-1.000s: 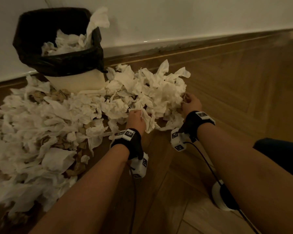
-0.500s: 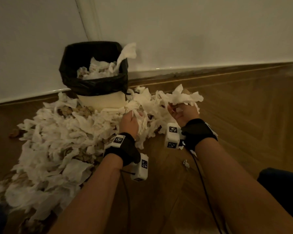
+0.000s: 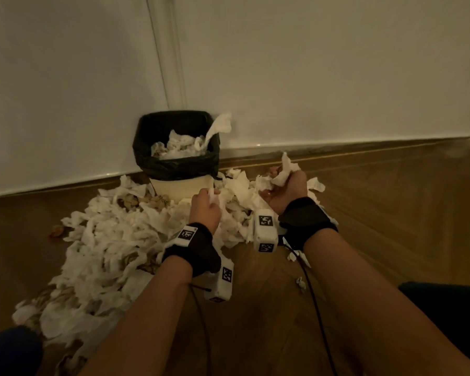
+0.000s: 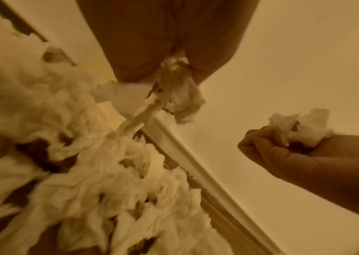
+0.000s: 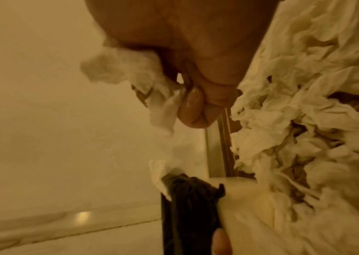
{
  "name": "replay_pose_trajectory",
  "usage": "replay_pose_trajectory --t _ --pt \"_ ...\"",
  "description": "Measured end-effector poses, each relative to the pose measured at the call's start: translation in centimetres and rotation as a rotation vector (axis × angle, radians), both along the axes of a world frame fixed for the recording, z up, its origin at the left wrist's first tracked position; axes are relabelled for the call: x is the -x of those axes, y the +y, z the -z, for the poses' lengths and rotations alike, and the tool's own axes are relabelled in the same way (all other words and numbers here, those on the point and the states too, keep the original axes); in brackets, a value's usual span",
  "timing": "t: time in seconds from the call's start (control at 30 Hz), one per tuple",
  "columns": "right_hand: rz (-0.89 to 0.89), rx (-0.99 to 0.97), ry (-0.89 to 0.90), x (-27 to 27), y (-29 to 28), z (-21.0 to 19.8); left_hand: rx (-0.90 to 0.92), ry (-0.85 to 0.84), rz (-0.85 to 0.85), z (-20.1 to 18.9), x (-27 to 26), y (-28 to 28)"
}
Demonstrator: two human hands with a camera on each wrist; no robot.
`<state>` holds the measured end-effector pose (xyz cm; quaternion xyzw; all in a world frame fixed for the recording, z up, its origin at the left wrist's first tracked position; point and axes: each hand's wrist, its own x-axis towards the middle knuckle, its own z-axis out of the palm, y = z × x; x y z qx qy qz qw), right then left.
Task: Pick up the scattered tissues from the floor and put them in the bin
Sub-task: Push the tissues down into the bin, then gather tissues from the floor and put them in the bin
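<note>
Both hands hold crumpled white tissues just in front of the cream bin with black liner (image 3: 174, 169): left hand (image 3: 204, 210) fisted around one, right hand (image 3: 285, 189) clutching a wad (image 3: 284, 173). More tissues (image 3: 114, 240) cover the wooden floor (image 3: 391, 226) beside the bin.

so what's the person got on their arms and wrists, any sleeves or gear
No sleeves: both forearms are bare. The left hand and right hand each have a black wrist strap behind them, carrying a white boxy camera unit printed with black-and-white square tag markings. A thin black cable trails from each unit down toward the floor.
</note>
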<state>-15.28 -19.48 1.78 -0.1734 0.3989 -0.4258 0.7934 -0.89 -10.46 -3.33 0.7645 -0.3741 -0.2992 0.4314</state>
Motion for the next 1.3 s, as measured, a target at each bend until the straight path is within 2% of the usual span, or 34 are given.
replay_pose_trajectory --t 0.07,0.23,0.3,0.37,0.43,0.53,0.57,0.6,0.7,0.73,0.8,0.93,1.03,1.17,1.3 --pt "-0.062 0.042 -0.002 0.0 0.7 -2.0 0.032 -0.020 -0.007 -2.5 -0.4 0.1" --pt "-0.072 0.205 0.336 -0.8 3.5 -8.0 0.225 0.075 0.033 -9.6 -0.9 1.2" --pt "-0.077 0.258 0.350 -0.8 4.8 -10.6 0.273 0.077 0.043 -12.2 -1.0 2.1" --pt "-0.078 0.258 0.278 -0.4 6.1 -12.8 0.301 0.096 0.033 -14.7 -1.2 3.2" --pt "-0.094 0.294 0.232 0.3 7.4 -14.5 0.336 0.187 -0.008 -16.9 -1.1 4.2" --pt "-0.180 0.498 0.361 1.5 9.3 -16.2 0.383 0.387 -0.077 -19.8 -0.8 5.7" --pt "-0.202 0.554 0.412 1.7 9.8 -16.8 0.395 0.409 -0.058 -20.6 -0.6 6.3" --pt "-0.214 0.582 0.442 2.0 10.4 -17.5 0.392 0.357 -0.020 -21.4 -0.6 6.9" --pt "-0.248 0.552 0.407 2.7 11.6 -19.5 0.340 -0.063 0.081 -23.4 -0.7 8.3" --pt "-0.281 0.518 0.348 2.9 12.0 -20.2 0.333 -0.157 0.094 -24.2 -0.5 8.7" --pt "-0.340 0.452 0.223 3.5 12.8 -21.5 0.332 -0.236 0.111 -25.6 0.1 9.2" --pt "-0.358 0.482 0.199 4.6 13.7 -24.1 0.355 -0.178 0.173 -28.2 1.5 10.6" --pt "-0.343 0.557 0.213 5.0 14.0 -25.0 0.332 -0.306 0.188 -28.6 0.9 11.4" --pt "-0.354 0.631 0.148 4.8 15.0 -25.0 0.423 -0.111 0.152 -27.6 0.7 12.0" --pt "-0.345 0.623 0.186 4.2 16.0 -24.3 0.503 0.084 0.080 -27.6 2.6 11.7"
